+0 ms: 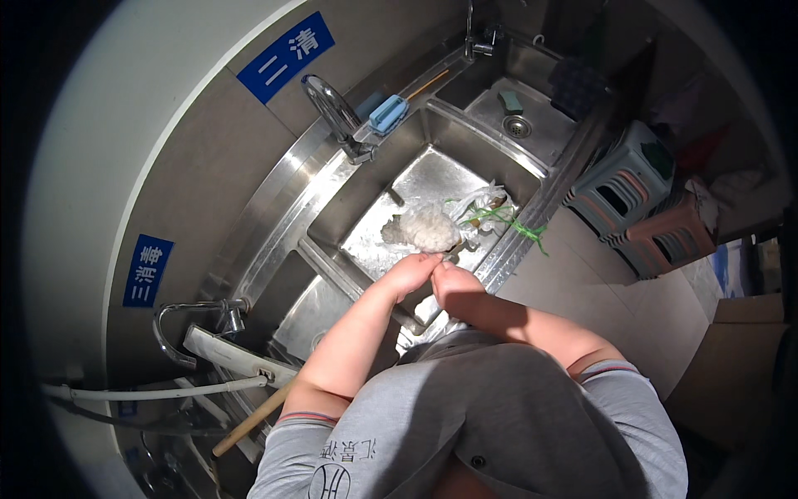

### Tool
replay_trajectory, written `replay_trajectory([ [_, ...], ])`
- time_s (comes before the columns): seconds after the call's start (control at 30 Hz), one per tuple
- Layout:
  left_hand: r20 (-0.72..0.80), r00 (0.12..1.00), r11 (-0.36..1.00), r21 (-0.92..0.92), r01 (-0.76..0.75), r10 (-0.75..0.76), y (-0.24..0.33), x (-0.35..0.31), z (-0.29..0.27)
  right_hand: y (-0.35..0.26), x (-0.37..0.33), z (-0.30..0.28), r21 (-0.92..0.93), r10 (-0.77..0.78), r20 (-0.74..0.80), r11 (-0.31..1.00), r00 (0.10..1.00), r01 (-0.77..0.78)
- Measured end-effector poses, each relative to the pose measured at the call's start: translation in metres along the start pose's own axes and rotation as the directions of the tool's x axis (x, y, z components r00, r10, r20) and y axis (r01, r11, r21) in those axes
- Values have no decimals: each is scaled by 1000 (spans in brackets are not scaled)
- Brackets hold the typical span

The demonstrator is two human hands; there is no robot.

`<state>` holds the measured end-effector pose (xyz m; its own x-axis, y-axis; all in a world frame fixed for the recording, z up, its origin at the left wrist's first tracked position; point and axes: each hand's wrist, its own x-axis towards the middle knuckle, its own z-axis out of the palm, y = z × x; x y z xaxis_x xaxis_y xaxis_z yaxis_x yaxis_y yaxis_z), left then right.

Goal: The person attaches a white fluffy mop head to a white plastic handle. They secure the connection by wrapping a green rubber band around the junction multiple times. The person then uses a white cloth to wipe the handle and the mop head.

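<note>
My left hand (413, 273) and my right hand (454, 283) meet over the near side of a steel sink basin (337, 204). Both sets of fingers are closed in a pinch, close together. What they hold, if anything, is too small to make out. Just beyond my fingertips lies a whitish, shaggy clump (428, 226) on the basin floor, its kind unclear. Beside it, to the right, is a crumpled clear plastic bag (480, 202) with brownish bits in it. Green plastic string (529, 230) trails from the bag over the basin's right rim.
Curved faucets (328, 104) stand along the wall side. A blue brush (387, 114) and a thin wooden stick (427, 84) lie on the back ledge. The farther basin has a green sponge (509, 102). Stacked plastic stools (623, 179) stand at right; a wooden handle (253, 418) leans at left.
</note>
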<state>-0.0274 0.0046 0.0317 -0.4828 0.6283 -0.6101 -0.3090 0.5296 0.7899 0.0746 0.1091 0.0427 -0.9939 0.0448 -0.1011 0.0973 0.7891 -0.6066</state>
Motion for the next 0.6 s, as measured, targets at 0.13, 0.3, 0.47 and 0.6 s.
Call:
replay_trajectory([
  [0.13,-125,987,966,251,-62,96,10,-12,1,-1,-16,5,175,-199,-83,962,976,211],
  [0.3,-242,967,964,265,-19,86,-12,-6,-9,44,-50,-25,257,-221,-65,938,973,231],
  [0.47,-275,937,950,280,-137,216,-2,-17,0,115,-116,-1,99,275,193,949,942,-298],
  [0.6,-234,932,946,232,-225,278,9,-30,12,114,-132,5,263,371,171,876,913,-405],
])
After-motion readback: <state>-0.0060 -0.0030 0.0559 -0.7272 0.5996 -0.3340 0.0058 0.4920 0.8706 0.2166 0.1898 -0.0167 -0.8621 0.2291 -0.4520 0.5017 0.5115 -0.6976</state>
